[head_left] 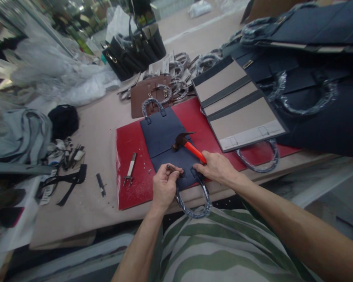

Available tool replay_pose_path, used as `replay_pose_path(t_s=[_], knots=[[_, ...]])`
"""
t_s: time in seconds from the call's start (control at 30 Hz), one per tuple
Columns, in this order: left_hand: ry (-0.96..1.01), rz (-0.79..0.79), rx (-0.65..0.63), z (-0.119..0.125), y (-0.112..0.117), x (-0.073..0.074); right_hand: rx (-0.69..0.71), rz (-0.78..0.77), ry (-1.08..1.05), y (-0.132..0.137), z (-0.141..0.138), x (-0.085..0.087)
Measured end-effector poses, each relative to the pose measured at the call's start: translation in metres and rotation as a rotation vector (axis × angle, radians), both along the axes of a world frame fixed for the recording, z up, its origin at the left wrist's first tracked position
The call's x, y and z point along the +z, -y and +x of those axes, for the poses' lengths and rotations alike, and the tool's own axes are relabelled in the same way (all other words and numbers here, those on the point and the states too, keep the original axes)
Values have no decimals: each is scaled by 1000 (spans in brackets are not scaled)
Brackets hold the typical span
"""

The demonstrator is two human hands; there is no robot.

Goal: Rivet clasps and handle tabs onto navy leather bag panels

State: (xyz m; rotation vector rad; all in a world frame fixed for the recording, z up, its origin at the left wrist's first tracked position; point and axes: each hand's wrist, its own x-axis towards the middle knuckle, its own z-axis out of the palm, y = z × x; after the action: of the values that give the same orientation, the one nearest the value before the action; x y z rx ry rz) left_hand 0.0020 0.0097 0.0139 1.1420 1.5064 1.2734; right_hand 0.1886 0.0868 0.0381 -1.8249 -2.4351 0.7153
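A navy bag panel (164,137) with wrapped handles at both ends lies flat on a red mat (129,145). My left hand (164,186) is closed in a pinch on a small dark metal piece at the panel's near edge. My right hand (216,168) rests beside it, fingers curled over the orange handle of a hammer (186,143) whose dark head lies on the panel. The near handle (194,203) hangs over the table edge between my hands.
A metal tool (130,169) lies on the mat's left part. An opened bag panel with beige lining (238,105) overlaps the mat at right, navy bags (312,78) behind it. A brown bag (148,94), wrapped handles and black bags sit farther back. Straps and scraps (67,164) lie left.
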Motion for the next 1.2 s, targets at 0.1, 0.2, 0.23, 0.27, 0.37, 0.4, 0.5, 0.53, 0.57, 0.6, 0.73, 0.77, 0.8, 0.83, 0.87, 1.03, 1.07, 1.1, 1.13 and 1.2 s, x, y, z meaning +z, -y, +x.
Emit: replay_pose_path(t_s=[0.1,0.2,0.23,0.27,0.37,0.4,0.5,0.53,0.57,0.6,0.73,0.77,0.8,0.83,0.87,1.03,1.07,1.1,1.13,1.2], knots=[[-164,58,-66,0,2,1,-1,13,-10,1,0,0],[-342,130,-124,0,5,0,-3,13,-25,1,1,-4],[-393,159,-135,0,7,-1,-2,9,-40,0,2,-6],[-434,187,-144,1,8,-2,1,4,-63,-1,3,-8],[-479,245,-145,2,10,-6,41,-31,-170,-4,9,-6],[-474,252,-141,3,10,-7,64,-45,-204,-4,11,-1],[-453,263,-132,4,10,-8,113,9,-234,4,20,33],[-450,272,-133,4,10,-8,124,68,-222,9,23,47],[-452,282,-135,5,10,-9,134,139,-205,17,27,60],[-457,293,-137,5,10,-10,146,209,-186,25,30,72],[-501,321,-147,5,12,-19,264,338,-62,52,45,89],[-516,325,-148,4,12,-21,304,330,-12,56,48,89],[-529,330,-150,4,12,-23,345,323,30,58,51,90],[-536,333,-154,4,12,-24,374,325,53,59,54,93],[-538,338,-156,4,12,-24,385,345,45,61,55,97],[-537,368,-144,4,10,-21,209,649,-223,74,53,117],[-551,387,-138,5,10,-21,230,693,-222,76,53,114],[-567,407,-130,5,10,-22,286,703,-185,76,53,108],[-583,425,-124,5,9,-22,359,681,-123,75,54,101],[-599,443,-121,5,9,-24,448,581,-12,71,57,89]])
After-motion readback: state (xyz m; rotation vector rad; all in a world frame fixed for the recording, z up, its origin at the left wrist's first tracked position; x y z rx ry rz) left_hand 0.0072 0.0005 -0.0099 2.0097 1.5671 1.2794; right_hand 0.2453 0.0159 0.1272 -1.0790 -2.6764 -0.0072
